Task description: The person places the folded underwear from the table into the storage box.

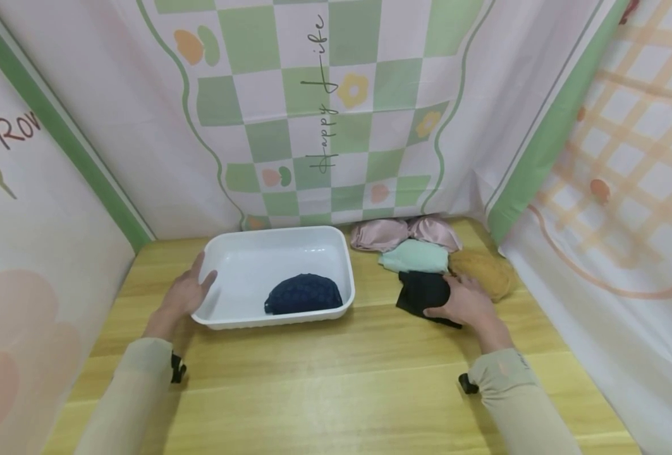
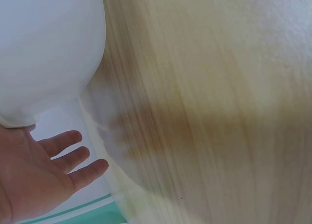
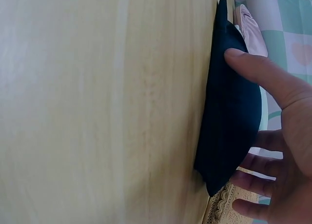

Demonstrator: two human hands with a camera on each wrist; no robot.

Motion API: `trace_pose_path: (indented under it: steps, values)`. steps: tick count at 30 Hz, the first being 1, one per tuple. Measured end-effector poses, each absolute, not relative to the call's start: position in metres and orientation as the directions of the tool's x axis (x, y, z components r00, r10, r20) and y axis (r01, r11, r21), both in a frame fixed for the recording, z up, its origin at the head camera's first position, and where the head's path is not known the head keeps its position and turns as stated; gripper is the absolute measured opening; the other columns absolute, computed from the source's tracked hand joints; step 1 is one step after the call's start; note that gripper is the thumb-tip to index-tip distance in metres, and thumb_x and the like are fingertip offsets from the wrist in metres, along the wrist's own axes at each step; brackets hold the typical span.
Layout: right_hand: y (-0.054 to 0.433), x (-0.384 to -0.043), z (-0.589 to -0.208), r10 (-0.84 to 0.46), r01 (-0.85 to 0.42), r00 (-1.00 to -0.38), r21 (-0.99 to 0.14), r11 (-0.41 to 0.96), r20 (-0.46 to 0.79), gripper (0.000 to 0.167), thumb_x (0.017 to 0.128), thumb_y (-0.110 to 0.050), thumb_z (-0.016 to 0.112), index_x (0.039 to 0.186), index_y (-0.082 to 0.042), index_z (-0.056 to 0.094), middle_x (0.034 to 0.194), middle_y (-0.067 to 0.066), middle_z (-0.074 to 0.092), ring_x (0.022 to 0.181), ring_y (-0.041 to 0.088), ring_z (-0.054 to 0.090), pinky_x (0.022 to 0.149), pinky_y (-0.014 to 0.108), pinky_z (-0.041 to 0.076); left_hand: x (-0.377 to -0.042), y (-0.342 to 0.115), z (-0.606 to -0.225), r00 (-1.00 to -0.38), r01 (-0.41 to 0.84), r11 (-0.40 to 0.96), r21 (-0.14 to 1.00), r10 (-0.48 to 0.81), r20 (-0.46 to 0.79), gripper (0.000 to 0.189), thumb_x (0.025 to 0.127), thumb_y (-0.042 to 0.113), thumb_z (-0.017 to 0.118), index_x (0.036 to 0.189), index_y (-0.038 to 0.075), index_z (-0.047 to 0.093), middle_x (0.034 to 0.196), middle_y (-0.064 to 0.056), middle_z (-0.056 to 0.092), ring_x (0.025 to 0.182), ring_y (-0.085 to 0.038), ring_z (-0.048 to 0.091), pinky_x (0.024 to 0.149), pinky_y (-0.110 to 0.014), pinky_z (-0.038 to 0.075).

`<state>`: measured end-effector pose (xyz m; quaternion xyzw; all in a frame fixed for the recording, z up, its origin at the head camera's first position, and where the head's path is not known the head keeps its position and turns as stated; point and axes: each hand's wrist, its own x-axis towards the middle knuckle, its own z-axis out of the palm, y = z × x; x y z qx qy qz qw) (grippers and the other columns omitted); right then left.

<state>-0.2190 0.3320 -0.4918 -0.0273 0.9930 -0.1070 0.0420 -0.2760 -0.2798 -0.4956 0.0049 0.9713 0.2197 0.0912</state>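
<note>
A black folded fabric piece [image 1: 423, 294] lies on the wood-grain bench [image 1: 313, 385], under the right hand [image 1: 471, 304].
Its long axis runs mostly left to right, right end slanting nearer the person; the right grip is spread loosely over it (thumb across the near face). The left hand [image 1: 184, 292], fingers straight, touches the white rectangular tray's [image 1: 244, 259] left rim.

Home-like curtained-off nook; can't tell what building it's in. Light wood-grain tabletop [image 1: 313, 392] is boxed in by a green-and-white checked fabric drape [image 1: 301, 95] printed "Happy Life" and white printed side drapes [image 1: 34, 240]. Glossy white rectangular tray [image 1: 239, 265] and pale-pink satiny cloth pieces [image 1: 381, 235] look domestic.
</note>
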Motion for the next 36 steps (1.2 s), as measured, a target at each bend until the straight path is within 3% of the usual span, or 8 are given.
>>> trace_pose_path:
  steps: [6, 12, 19, 26, 36]
  values:
    - [0.331, -0.2192, -0.4918, -0.076, -0.061, -0.995, -0.194, 0.979, -0.071, 0.109, 0.07, -0.062, 0.08, 0.145, 0.009, 0.043, 0.149, 0.039, 0.037, 0.134, 0.058, 0.034, 0.109, 0.069, 0.035, -0.2755, -0.2795, -0.4963, -0.982, -0.04, 0.902, 0.43, 0.044, -0.183, 0.081, 0.101, 0.067, 0.011, 0.158, 0.018, -0.02, 0.158, -0.037, 0.018, 0.141, -0.059, 0.028, 0.116, -0.068, 0.027]
    - [0.3298, -0.2202, -0.4901, -0.103, -0.093, -0.994, -0.178, 0.98, -0.048, 0.091, 0.073, -0.054, 0.081, 0.133, 0.01, 0.054, 0.135, 0.037, 0.054, 0.129, 0.054, 0.044, 0.11, 0.063, 0.037, -0.2768, -0.2802, -0.4964, -0.983, -0.033, 0.903, 0.427, 0.048, -0.179, 0.082, 0.1, 0.067, 0.01, 0.158, 0.018, -0.02, 0.158, -0.038, 0.018, 0.14, -0.059, 0.028, 0.116, -0.068, 0.027]
    - [0.3295, -0.2219, -0.4934, -0.098, -0.09, -0.994, -0.194, 0.977, -0.036, 0.067, 0.074, -0.049, 0.08, 0.112, 0.004, 0.065, 0.11, 0.027, 0.068, 0.107, 0.049, 0.06, 0.092, 0.058, 0.049, -0.2756, -0.2793, -0.4946, -0.983, -0.034, 0.905, 0.424, 0.047, -0.18, 0.081, 0.101, 0.066, 0.01, 0.158, 0.017, -0.02, 0.157, -0.039, 0.018, 0.14, -0.06, 0.027, 0.116, -0.068, 0.026]
    - [0.3316, -0.2236, -0.4979, -0.094, -0.079, -0.994, -0.203, 0.976, -0.062, 0.056, 0.078, -0.049, 0.075, 0.102, 0.0, 0.066, 0.096, 0.019, 0.07, 0.092, 0.038, 0.065, 0.081, 0.053, 0.052, -0.2727, -0.2784, -0.4936, -0.984, -0.022, 0.907, 0.421, 0.055, -0.172, 0.079, 0.103, 0.062, 0.013, 0.158, 0.016, -0.019, 0.157, -0.039, 0.019, 0.14, -0.06, 0.028, 0.116, -0.068, 0.027]
    - [0.3312, -0.2208, -0.4969, -0.111, -0.098, -0.993, -0.224, 0.97, -0.05, 0.061, 0.086, -0.054, 0.067, 0.109, 0.003, 0.068, 0.102, 0.022, 0.072, 0.099, 0.044, 0.066, 0.086, 0.056, 0.051, -0.2707, -0.2768, -0.4901, -0.984, -0.015, 0.903, 0.43, 0.064, -0.167, 0.078, 0.104, 0.06, 0.014, 0.158, 0.014, -0.018, 0.156, -0.04, 0.019, 0.139, -0.06, 0.029, 0.115, -0.068, 0.028]
